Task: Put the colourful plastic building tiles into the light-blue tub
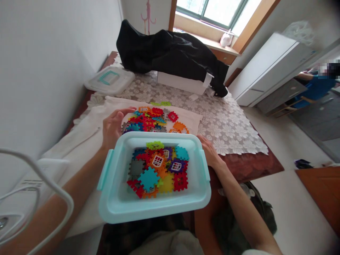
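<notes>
A light blue plastic bin (154,209) stands in front of me at the near table edge. In it lie several interlocking plastic building pieces, among them a turquoise square (149,179) and a purple window piece (176,165). Behind the bin a pile of similar pieces (148,119) spreads over a white cloth (87,132). My left hand (114,128) is open at the left side of the pile, fingers stretched along it. My right hand (210,151) is beside the bin's far right corner. Its fingers look extended, but the rim partly hides them.
A white lid with a teal handle (110,78) lies at the back left. Black sheeting (172,53) covers a white box (182,84) at the back. White cables (60,187) loop at the lower left. A dark bag (261,209) is below right; a person in blue (317,90) sits far right.
</notes>
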Demonstrator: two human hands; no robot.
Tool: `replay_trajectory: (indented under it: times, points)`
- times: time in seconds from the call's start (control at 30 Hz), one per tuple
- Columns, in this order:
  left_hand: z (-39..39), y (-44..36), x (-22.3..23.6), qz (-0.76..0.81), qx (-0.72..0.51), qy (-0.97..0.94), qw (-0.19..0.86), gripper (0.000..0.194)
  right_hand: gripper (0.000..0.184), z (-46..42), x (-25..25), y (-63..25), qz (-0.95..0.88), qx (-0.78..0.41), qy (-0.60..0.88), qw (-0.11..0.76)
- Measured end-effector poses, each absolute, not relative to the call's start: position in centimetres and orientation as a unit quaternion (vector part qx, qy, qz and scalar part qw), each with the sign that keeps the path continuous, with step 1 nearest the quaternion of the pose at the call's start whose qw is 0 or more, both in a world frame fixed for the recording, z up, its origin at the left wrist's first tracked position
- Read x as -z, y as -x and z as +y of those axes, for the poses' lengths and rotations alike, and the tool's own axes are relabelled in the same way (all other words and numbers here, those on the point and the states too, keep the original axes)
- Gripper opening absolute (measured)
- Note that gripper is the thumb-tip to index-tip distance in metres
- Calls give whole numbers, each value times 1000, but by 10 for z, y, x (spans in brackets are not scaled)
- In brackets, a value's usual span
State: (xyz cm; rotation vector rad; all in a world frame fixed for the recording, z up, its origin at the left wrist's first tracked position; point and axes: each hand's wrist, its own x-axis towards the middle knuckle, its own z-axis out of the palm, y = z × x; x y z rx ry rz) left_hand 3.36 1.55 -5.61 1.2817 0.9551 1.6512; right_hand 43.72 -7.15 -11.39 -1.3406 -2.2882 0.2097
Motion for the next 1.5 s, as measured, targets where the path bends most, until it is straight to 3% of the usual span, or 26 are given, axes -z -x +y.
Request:
replay_trajectory:
  times: [0.1,0.23,0.33,0.43,0.6,0.9,1.2,1.33,1.43,1.5]
  points:
    - [11,-30,46,289,-657,-464,519,42,40,-74,115,-433,-833,-49,495,243]
    - [2,-17,35,185,-515,-454,703,64,43,-75,116,-430,-828,-57,500,247]
    - [-6,-11,31,127,-404,-494,759,77,36,-70,107,-427,-834,-87,498,219]
    - [-12,-13,26,187,-317,-485,794,74,37,-54,93,-418,-837,-112,503,183]
    - [-15,-18,19,288,-298,-440,797,59,46,-2,83,-390,-831,-124,507,191]
    - [-27,-19,10,390,-332,-390,765,25,59,21,101,-400,-741,-255,495,375]
    - [-27,-22,14,396,-346,-389,756,26,58,18,109,-386,-643,-330,501,475]
    - [-24,-22,22,380,-368,-387,756,23,56,7,91,-385,-597,-364,458,549]
    - [-23,-23,23,367,-365,-400,756,25,72,-8,57,-386,-620,-368,406,561]
    - [-22,-24,21,359,-357,-406,761,25,96,-10,30,-384,-681,-371,375,507]
